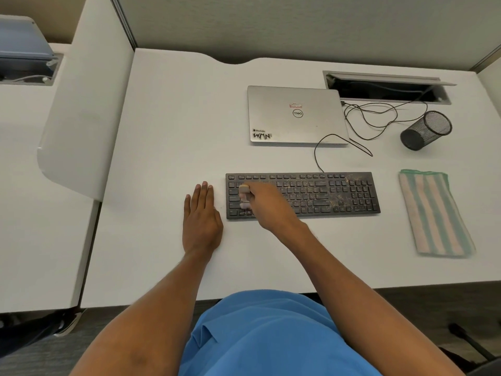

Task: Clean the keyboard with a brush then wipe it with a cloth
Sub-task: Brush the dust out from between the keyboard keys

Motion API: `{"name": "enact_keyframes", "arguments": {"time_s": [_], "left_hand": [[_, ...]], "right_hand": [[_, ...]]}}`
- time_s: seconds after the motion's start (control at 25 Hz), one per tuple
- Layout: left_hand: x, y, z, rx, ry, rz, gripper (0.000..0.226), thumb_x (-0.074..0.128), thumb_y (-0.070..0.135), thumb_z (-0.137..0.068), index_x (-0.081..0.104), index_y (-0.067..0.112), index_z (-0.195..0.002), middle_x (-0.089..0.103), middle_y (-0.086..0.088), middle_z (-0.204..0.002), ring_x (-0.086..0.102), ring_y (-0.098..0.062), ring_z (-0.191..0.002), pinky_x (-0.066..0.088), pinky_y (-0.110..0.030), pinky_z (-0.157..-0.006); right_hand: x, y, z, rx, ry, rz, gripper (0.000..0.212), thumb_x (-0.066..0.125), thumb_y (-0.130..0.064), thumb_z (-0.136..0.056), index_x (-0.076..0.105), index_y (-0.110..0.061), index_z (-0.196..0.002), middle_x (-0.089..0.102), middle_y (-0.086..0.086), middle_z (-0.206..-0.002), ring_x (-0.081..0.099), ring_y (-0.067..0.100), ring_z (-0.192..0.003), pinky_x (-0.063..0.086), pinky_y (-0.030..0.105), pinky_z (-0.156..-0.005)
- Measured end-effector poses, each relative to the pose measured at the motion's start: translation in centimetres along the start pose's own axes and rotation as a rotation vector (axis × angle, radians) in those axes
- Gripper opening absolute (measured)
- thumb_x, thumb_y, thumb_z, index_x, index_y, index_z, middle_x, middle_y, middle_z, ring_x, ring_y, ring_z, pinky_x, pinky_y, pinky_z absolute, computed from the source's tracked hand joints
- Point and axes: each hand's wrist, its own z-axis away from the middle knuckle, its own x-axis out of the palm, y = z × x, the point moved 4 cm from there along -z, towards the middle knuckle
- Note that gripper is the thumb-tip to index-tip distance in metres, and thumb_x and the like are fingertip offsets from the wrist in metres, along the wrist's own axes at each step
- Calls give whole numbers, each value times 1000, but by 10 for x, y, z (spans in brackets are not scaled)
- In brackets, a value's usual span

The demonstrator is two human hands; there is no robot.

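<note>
A black keyboard point(325, 195) lies on the white desk, dusty crumbs scattered over its middle and right keys. My right hand point(267, 206) grips a small pale brush point(244, 196) over the keyboard's left end, the brush blurred and pointing down at the keys. My left hand point(202, 217) rests flat on the desk just left of the keyboard, fingers straight. A folded cloth point(433, 213) with green and pink stripes lies to the right of the keyboard.
A closed silver laptop point(295, 115) sits behind the keyboard. A black mesh pen cup point(425, 130) lies on its side at the back right, beside loose cables point(374, 118) and an open cable hatch point(387, 88). A divider panel point(81, 104) stands on the left.
</note>
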Motion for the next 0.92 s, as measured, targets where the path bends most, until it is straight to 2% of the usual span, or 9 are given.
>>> {"name": "enact_keyframes", "arguments": {"time_s": [0.08, 0.16, 0.24, 0.36, 0.44, 0.56, 0.68, 0.84, 0.92], "left_hand": [[1, 0, 0, 4, 2, -8, 66, 29, 14, -99, 30, 7, -164, 25, -8, -174, 16, -23, -162, 7, -44, -133], [1, 0, 1, 10, 0, -11, 65, 32, 11, -99, 30, 6, -164, 25, -9, -174, 15, -23, -162, 7, -45, -133], [0, 1, 1, 8, -1, -13, 65, 29, 13, -99, 30, 6, -164, 25, -9, -173, 16, -23, -162, 8, -45, -133], [0, 1, -1, -5, -1, -11, 66, 25, 17, -99, 31, 7, -164, 26, -8, -173, 16, -22, -162, 7, -45, -133], [1, 1, -1, -5, -5, -12, 66, 25, 18, -99, 31, 7, -164, 26, -7, -173, 16, -22, -162, 7, -45, -133], [1, 2, 0, -6, -3, -18, 66, 24, 18, -100, 30, 8, -164, 25, -7, -174, 16, -21, -162, 8, -45, -133], [0, 2, 0, -14, -7, -18, 66, 23, 19, -100, 30, 8, -165, 25, -6, -174, 16, -21, -162, 9, -45, -133], [0, 1, 0, -12, -7, -19, 65, 25, 18, -100, 29, 8, -165, 25, -6, -174, 16, -21, -162, 9, -45, -133], [0, 1, 0, -11, -4, -16, 65, 26, 18, -100, 30, 8, -164, 26, -7, -173, 17, -21, -162, 10, -45, -133]], "right_hand": [[1, -14, 2, -68, 15, -26, 29, 48, -3, -102, 57, -19, -79, 62, -1, -83, 72, 18, -86, 57, 26, -74], [9, -24, 5, -124, -27, -37, 21, 48, -2, -101, 60, -3, -85, 64, 12, -84, 64, 22, -75, 54, 27, -72], [13, -15, 4, -127, -38, -6, 28, 47, 0, -99, 58, -15, -78, 62, 2, -81, 59, 13, -73, 54, 26, -74], [5, 11, 5, -40, 22, -21, 47, 44, 0, -100, 47, -41, -77, 58, -14, -90, 66, 5, -90, 60, 39, -91], [-3, 13, 9, -12, 69, -4, 38, 42, -15, -105, 45, -38, -76, 57, -13, -82, 62, 6, -76, 60, 36, -82], [-10, -1, 15, -75, 165, -21, 32, 40, -26, -107, 47, -14, -78, 57, 0, -67, 49, 6, -56, 46, 35, -59], [-2, -6, 19, -115, 175, -57, 31, 43, -23, -107, 44, -12, -78, 54, -4, -65, 52, -3, -57, 38, 24, -54], [8, 6, 24, -79, 104, 6, 31, 43, -24, -107, 45, -13, -78, 51, -2, -64, 45, 12, -55, 39, 36, -56], [2, 8, 26, -61, 118, -3, 33, 42, -24, -108, 46, -12, -77, 48, -7, -61, 42, 9, -52, 32, 29, -52]]}}
